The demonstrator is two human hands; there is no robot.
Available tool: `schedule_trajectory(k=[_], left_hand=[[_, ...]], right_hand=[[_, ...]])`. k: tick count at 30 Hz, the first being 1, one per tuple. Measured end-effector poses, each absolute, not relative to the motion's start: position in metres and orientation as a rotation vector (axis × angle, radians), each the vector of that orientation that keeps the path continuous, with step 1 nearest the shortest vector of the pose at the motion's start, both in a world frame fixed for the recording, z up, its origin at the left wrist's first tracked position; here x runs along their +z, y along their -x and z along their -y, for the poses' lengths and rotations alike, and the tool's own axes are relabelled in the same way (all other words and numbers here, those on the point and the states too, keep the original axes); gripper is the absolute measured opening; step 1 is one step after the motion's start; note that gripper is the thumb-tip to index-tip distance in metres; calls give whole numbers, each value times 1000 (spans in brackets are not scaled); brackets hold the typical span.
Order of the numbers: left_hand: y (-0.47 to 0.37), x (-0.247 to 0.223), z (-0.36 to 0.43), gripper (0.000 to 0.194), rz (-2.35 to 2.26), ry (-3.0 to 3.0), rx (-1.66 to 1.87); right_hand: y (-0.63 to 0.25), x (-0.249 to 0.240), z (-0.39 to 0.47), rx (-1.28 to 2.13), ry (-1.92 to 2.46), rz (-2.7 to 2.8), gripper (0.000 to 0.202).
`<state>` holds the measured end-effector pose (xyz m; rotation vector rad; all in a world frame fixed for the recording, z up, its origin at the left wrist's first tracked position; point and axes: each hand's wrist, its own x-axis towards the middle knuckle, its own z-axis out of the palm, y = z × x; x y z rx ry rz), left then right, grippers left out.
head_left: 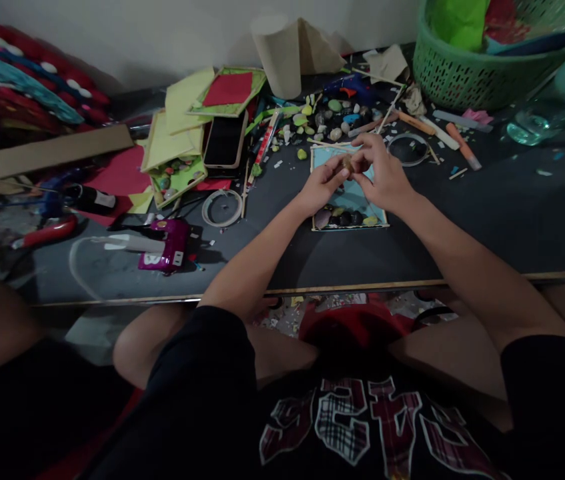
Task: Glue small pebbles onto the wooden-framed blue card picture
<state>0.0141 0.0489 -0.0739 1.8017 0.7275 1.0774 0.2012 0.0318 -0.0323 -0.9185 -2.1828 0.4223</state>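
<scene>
A small brownish pebble (347,164) is pinched between the fingertips of my left hand (323,185) and my right hand (381,172). Both hands hover over a light-blue panel (349,195) with a thin pale stick frame. Along the panel's near edge lies a row of black, grey and yellow-green pebbles (346,218). My fingers and wrists cover much of the panel's middle and right side. Just beyond the frame spreads a heap of loose coloured pebbles (335,120).
A purple glue gun (167,247) and a tape roll (222,208) lie to the left, near a phone (225,141) and yellow framed panels (175,143). A green basket (462,77) and a bottle (537,120) stand back right. Another person sits at left.
</scene>
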Motion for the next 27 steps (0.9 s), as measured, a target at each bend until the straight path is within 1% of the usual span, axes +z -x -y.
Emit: schedule_trajectory(k=[5,10,13,16,20,23,27], left_hand=[[-14,-76,-51,64,-713,-1804,1073],[-13,-78,-52,58,-689,-1821,1072],[-13,-80,-53,61,-689,-1805,1079],[-14,-80,-52,66,-708,-1780,1076],[-15,-75,-49,71,-731,-1781,986],[-15,-72,-47,70,-701,-1799,972],[-15,-70,-46,68,-710,-1839,965]], right_hand=[[-200,-38,-35,363,897,2156,50],[-203,-39,-37,375,931,2142,52],[-205,-34,-36,398,917,2134,53],[-208,-31,-36,438,908,2101,48],[-211,-29,-38,429,1008,2079,39],[-212,-27,-38,397,1025,2166,34],[-211,-24,-35,362,1005,2241,34]])
